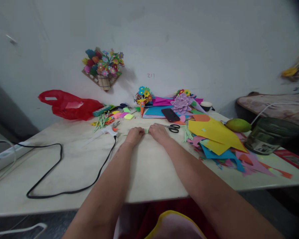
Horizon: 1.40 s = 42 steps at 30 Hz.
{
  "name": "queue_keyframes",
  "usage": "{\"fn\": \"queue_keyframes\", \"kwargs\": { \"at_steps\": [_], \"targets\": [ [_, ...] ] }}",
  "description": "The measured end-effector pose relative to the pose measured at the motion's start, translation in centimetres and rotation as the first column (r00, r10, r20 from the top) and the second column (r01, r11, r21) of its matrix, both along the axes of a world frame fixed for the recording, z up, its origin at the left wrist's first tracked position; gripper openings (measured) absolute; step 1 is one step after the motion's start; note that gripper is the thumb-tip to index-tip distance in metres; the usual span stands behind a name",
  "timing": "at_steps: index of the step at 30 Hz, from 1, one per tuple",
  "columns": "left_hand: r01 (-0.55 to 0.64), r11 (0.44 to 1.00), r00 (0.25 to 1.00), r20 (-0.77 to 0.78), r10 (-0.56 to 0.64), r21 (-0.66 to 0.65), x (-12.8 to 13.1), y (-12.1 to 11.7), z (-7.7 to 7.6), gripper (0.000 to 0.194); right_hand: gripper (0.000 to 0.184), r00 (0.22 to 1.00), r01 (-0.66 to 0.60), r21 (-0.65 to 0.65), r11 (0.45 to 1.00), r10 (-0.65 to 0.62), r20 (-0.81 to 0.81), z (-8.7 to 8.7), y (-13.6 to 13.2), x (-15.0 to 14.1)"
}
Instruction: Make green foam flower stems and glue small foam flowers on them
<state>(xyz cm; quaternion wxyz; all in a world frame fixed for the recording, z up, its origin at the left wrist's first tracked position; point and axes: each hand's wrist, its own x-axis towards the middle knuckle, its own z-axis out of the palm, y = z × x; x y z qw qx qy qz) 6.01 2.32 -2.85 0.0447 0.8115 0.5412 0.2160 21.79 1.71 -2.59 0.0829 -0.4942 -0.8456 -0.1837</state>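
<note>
My left hand rests at the middle of the table with its fingers closed on one end of a small light green strip. The other end sits under the closed fingers of my right hand, so the strip spans the short gap between them. Its ends are hidden by my fingers. Just right of my right hand lie black-handled scissors. To the left of my left hand is a white hot glue gun, its black cord running toward me.
Yellow foam sheets and coloured scraps cover the right side, near a green mango and a dark glass jar. A phone, a lilac flower and a red plastic bag lie farther back. A power strip is at left.
</note>
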Motion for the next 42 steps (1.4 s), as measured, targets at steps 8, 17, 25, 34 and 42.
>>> {"fn": "queue_keyframes", "kwargs": {
  "at_steps": [8,17,25,34,42],
  "targets": [
    [0.061,0.998,0.994,0.094,-0.06,-0.003,-0.2,0.0,-0.2,0.018,0.028,0.999,-0.051,0.011,0.999,0.051,0.005,0.1,0.0,-0.5],
    [0.095,0.995,0.967,0.242,-0.083,-0.039,-0.7,0.0,-0.5,0.008,0.024,0.995,-0.004,-0.088,0.996,-0.005,-0.102,0.6,-0.6,-0.6],
    [0.11,0.993,0.952,0.292,-0.092,-0.045,-0.8,0.1,-0.7,0.007,0.014,0.923,0.032,-0.185,0.982,-0.1,-0.371,0.3,-0.4,-0.6],
    [0.076,0.995,0.962,0.266,-0.056,-0.067,-0.9,0.2,-0.5,0.009,0.012,0.869,0.039,-0.222,0.974,-0.143,-0.474,-0.5,0.3,-0.4],
    [-0.047,0.997,0.99,0.132,0.055,-0.059,-0.8,-0.2,0.1,0.012,0.014,0.856,0.064,-0.255,0.965,-0.184,-0.484,-0.2,0.1,-0.7]
  ]
}}
